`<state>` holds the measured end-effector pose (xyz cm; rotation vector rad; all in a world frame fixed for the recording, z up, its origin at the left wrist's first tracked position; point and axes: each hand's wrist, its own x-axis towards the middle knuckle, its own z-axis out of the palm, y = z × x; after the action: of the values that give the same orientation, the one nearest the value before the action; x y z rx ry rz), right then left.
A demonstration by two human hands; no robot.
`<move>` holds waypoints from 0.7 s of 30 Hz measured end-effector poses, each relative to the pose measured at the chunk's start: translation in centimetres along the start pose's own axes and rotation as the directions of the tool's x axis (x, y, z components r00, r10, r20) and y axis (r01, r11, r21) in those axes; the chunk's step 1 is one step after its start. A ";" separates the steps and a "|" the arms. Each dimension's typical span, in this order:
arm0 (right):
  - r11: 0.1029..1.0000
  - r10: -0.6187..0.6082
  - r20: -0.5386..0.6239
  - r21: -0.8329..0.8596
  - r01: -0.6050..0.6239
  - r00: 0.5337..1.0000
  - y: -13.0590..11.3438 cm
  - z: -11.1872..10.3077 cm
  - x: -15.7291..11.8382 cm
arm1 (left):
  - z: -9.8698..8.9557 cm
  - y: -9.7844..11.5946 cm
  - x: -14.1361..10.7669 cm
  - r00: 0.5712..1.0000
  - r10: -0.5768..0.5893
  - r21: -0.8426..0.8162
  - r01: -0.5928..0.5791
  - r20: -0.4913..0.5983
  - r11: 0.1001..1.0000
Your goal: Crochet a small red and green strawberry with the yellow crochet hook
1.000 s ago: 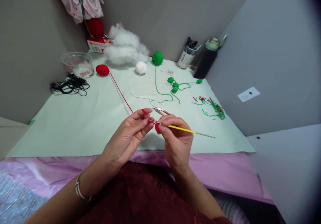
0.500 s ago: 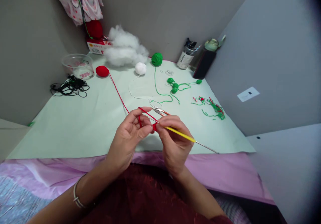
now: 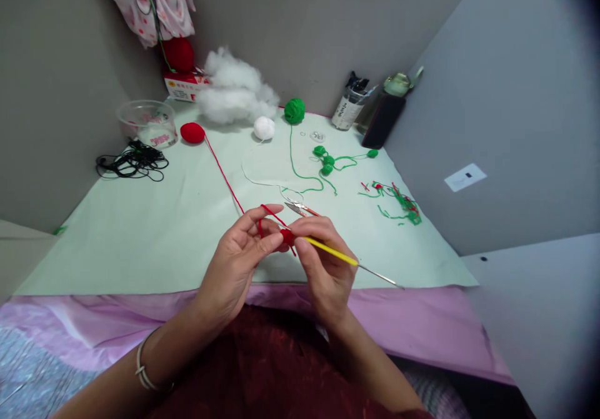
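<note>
My left hand (image 3: 244,250) pinches a small red crochet piece (image 3: 287,237) between thumb and fingers. Red yarn (image 3: 225,178) loops over its raised index finger and runs back to a red yarn ball (image 3: 192,132). In my right hand (image 3: 325,259) is a crochet hook (image 3: 330,251) with a yellow grip, held like a pencil. The hook's tip meets the red piece, though my fingers partly hide the contact. A short red tail hangs below the piece. Just beyond my hands lies a pair of scissors (image 3: 300,208), its handles partly covered by my right hand.
Behind are white stuffing (image 3: 237,90), a white yarn ball (image 3: 264,128) and a green one (image 3: 294,111). Green crochet pieces (image 3: 327,161) and yarn scraps (image 3: 405,206) lie right. A clear tub (image 3: 147,125) and black cord (image 3: 134,161) sit left; a pen cup (image 3: 347,109) and bottle (image 3: 384,116) stand back right.
My right hand and the hook have shifted slightly left. More of the red piece now shows between my hands, and its short tail has come into sight below.
</note>
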<state>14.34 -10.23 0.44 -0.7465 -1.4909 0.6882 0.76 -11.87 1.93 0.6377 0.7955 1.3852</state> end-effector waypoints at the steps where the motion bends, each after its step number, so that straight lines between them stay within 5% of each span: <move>1: 1.000 0.015 0.008 0.010 -0.015 1.000 0.0 -0.1 0.0 | -0.1 0.0 0.0 1.000 0.007 0.016 -0.007 -0.005 1.000; 6: 0.998 -0.004 0.020 -0.067 0.005 1.000 0.0 -0.5 0.0 | -0.2 -0.2 0.0 0.999 0.038 0.069 -0.036 -0.027 0.997; 14: 0.835 -0.325 0.060 -0.450 0.316 0.944 1.1 -0.3 -1.6 | 0.1 -0.4 -0.4 0.994 0.091 0.046 -0.088 -0.058 0.995; 17: 0.892 -0.279 0.009 -0.367 0.263 0.960 1.2 0.0 -1.6 | 0.2 -0.2 -0.4 0.997 -0.074 -0.072 0.073 -0.003 0.995; 21: 1.000 -0.007 -0.022 -0.024 0.007 1.000 0.5 -0.3 -0.7 | 0.2 0.4 -0.1 0.979 -0.201 -0.176 0.205 0.036 0.963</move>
<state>14.63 -10.47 -0.30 -0.7644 -1.4837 0.6560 0.68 -11.94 2.33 0.4159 0.6926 1.2444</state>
